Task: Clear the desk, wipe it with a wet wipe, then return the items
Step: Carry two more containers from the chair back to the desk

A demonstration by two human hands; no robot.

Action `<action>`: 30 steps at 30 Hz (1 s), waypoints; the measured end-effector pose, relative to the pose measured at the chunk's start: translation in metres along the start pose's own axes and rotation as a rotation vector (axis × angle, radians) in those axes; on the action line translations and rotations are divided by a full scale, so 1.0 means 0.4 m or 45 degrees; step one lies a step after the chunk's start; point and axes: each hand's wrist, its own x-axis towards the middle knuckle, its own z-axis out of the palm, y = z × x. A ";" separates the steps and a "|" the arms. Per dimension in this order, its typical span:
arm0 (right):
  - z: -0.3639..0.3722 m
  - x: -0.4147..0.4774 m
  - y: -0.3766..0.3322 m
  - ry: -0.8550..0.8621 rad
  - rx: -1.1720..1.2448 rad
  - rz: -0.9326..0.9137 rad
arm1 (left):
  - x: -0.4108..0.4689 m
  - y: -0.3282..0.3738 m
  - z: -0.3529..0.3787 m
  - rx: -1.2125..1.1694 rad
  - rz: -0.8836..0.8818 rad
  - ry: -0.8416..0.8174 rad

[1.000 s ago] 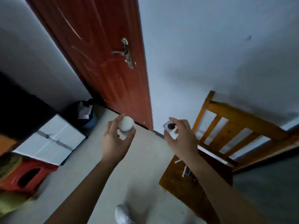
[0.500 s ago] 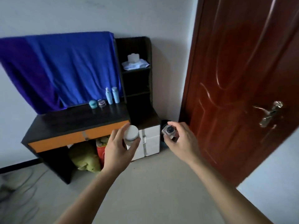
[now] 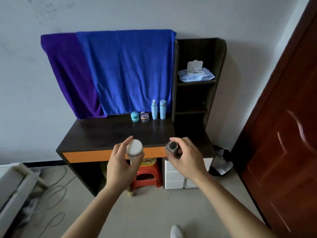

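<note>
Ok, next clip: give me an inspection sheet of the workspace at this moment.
Surface: desk top, dark and glossy, over an orange drawer front.
Job's things: teal jar, clear jar, pump bottle and blue bottle in a row at the desk's back edge; wet wipe pack on the upper side shelf.
Clutter: red stool and white drawer unit below the desk; dark bag beside them.
Grippers: left hand holds a white-capped bottle; right hand holds a small dark bottle.
Cables: loose cables on the floor, left.
Surroundings: blue towel and purple towel hang behind the desk; brown door at right.

Blue cloth [image 3: 130, 69], purple cloth [image 3: 68, 73], dark orange-fronted desk [image 3: 103, 134], red stool [image 3: 145, 174].
</note>
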 end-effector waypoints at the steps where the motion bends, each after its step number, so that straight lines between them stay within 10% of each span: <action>1: 0.024 0.060 0.027 -0.017 0.013 0.002 | 0.054 -0.018 0.028 0.003 -0.015 0.008; 19: 0.396 0.892 0.130 -0.205 0.137 -0.047 | 0.747 -0.364 0.133 0.151 -0.291 0.103; 30: 0.786 1.110 0.105 -0.303 -0.044 0.214 | 1.073 -0.788 0.129 0.116 -0.332 -0.242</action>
